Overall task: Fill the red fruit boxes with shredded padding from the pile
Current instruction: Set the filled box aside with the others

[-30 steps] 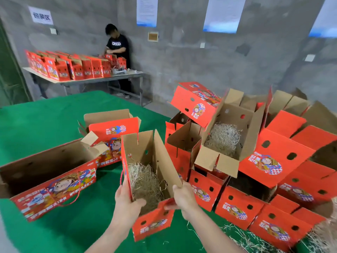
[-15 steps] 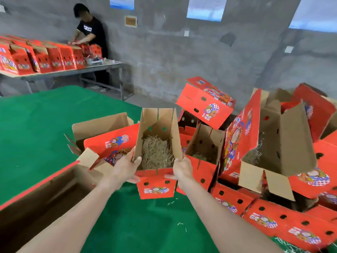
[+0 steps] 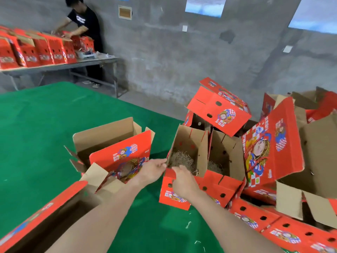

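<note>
The filled box (image 3: 189, 148) has gone from being carried in front of the person to sitting down on the green table cover (image 3: 36, 143), pushed in against the stack on the right.

Nearest to me, an empty open box (image 3: 45, 216) lies on its side at the table's left corner. Past it both arms reach out. The left hand (image 3: 151, 170) has its fingers laid out almost straight, tips against the filled box's left corner, holding nothing. The right hand (image 3: 184, 181) is curled over the near rim and the red front flap, gripping the cardboard. Inside the box, a nest of shredded padding (image 3: 180, 159) covers the bottom.

I'd judge the box very light even when padded; the corrugated walls are stiff, but the loose flaps will fold under a pull, so the rim by a corner is the safer hold. The padding looks springy and stringy, best taken in loose handfuls, and it sheds: a few strands (image 3: 187, 224) lie on the cover. The pile itself is out of sight from here.

Just beside the filled box stands a neighbouring box (image 3: 228, 152), a little padding in it too. Above it a closed box (image 3: 218, 108) leans at a tilt. Against the far wall, another person (image 3: 85, 21) works at a long table (image 3: 73, 63) lined with red boxes (image 3: 36, 50).
</note>
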Motion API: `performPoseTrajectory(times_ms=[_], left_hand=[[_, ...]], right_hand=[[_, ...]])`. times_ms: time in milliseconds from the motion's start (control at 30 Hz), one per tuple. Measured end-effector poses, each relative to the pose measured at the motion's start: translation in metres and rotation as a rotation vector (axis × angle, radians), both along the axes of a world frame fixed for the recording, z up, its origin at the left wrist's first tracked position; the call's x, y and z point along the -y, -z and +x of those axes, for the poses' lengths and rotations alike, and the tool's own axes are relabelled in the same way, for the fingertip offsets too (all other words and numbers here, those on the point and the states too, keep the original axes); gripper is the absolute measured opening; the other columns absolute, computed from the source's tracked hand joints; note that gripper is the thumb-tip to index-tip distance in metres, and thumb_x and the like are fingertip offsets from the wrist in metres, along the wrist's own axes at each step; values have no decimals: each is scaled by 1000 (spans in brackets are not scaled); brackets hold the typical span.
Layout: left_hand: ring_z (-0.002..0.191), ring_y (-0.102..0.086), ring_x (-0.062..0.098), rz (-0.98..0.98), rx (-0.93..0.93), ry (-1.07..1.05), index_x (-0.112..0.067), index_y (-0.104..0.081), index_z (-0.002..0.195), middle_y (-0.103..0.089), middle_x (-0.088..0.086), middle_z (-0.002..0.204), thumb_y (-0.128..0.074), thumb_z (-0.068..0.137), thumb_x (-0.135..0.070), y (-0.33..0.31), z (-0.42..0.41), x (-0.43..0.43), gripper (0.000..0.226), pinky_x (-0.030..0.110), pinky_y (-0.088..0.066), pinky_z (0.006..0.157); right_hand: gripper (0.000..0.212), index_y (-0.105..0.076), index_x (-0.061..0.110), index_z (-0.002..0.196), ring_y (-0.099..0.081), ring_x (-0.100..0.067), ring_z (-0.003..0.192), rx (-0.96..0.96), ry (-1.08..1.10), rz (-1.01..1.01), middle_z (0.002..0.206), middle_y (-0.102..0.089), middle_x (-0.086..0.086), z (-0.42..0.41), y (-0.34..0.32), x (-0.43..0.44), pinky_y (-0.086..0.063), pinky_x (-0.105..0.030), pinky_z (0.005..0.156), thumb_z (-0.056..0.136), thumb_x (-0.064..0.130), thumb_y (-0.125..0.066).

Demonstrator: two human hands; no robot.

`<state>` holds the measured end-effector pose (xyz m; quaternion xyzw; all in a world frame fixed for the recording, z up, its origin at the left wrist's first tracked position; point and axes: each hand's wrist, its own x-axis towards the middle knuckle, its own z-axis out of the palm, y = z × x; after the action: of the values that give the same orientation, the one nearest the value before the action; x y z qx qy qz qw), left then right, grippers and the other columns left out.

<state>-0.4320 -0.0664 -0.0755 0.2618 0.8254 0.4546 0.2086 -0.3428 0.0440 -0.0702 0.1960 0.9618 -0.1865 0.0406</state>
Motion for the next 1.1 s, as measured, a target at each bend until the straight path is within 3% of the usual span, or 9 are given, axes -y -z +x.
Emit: performPoseTrajectory(times_ms=[167, 267, 433, 600, 700, 767, 867, 967, 1100], left_hand=[[129, -41, 28, -245, -464, -526, -10, -46, 134, -48, 12, 137, -64, 83, -19, -17, -62, 58, 54, 40, -31, 106], [130, -37, 33, -577, -351, -550, -8, -34, 136, -43, 16, 136, -67, 79, -22, -16, -97, 99, 68, 48, -28, 107], [82, -64, 31, -599, -379, -430, -15, -64, 78, -70, 10, 88, -59, 77, -13, -10, -96, 115, 5, 29, -47, 62], [73, -63, 37, -335, -615, -636, -17, -68, 84, -69, 11, 78, -56, 86, -17, -20, -61, 99, 12, 29, -38, 57], [53, -61, 31, -257, -790, -462, -14, -72, 76, -67, 5, 63, -77, 58, 5, -43, -27, 87, 27, 28, -43, 43], [53, -63, 27, -216, -907, -324, -9, -74, 78, -70, 4, 67, -78, 42, 17, -60, -8, 76, 45, 28, -47, 42], [61, -67, 28, -155, -1053, -89, -6, -74, 89, -72, 5, 75, -78, 73, -13, -94, 13, 65, 18, 32, -55, 57], [80, -70, 25, -140, -1209, -25, -9, -73, 97, -73, 6, 94, -56, 86, -30, -149, 35, 64, 29, 34, -58, 69], [100, -65, 28, -328, -1459, 148, -12, -65, 116, -65, 7, 115, -69, 81, -16, -229, 66, 58, 35, 39, -52, 88]], right_hand=[[44, -41, 14, 137, -44, -27, 124, -177, -83, 1, 144, -33, -4, -38, -15, 23, -35, -35, 101, 93, 9, -43], [46, -39, 14, 138, -41, -26, 126, -225, -244, -31, 144, -35, -5, -58, -27, 45, -35, -36, 104, 93, 5, -42], [42, -40, 10, 135, -47, -30, 119, -224, -221, -211, 133, -48, -11, -87, -38, 75, -39, -37, 100, 94, 13, -44], [85, -18, 24, 142, -55, -23, 100, -35, 199, -1047, 133, -44, -9, -98, -54, 78, -46, -44, 88, 78, 61, -60], [94, -24, 28, 134, -58, -30, 97, -154, 346, -1393, 125, -47, -8, -113, -78, 76, -52, -45, 78, 62, 57, -76], [64, -37, 13, 124, -61, -33, 95, -316, 471, -1329, 117, -52, -14, -118, -90, 72, -54, -47, 80, 74, 30, -73], [26, -52, 11, 107, -57, -30, 98, -534, 541, -1011, 111, -60, -13, -105, -104, 46, -49, -36, 83, 84, 1, -45], [26, -59, 7, 99, -60, -29, 90, -621, 399, -795, 98, -64, -13, -77, -129, 11, -51, -36, 78, 81, -5, -44], [11, -61, 2, 90, -55, -22, 72, -650, 178, -550, 80, -59, -13, -27, -176, -19, -42, -31, 63, 82, 2, -53]])
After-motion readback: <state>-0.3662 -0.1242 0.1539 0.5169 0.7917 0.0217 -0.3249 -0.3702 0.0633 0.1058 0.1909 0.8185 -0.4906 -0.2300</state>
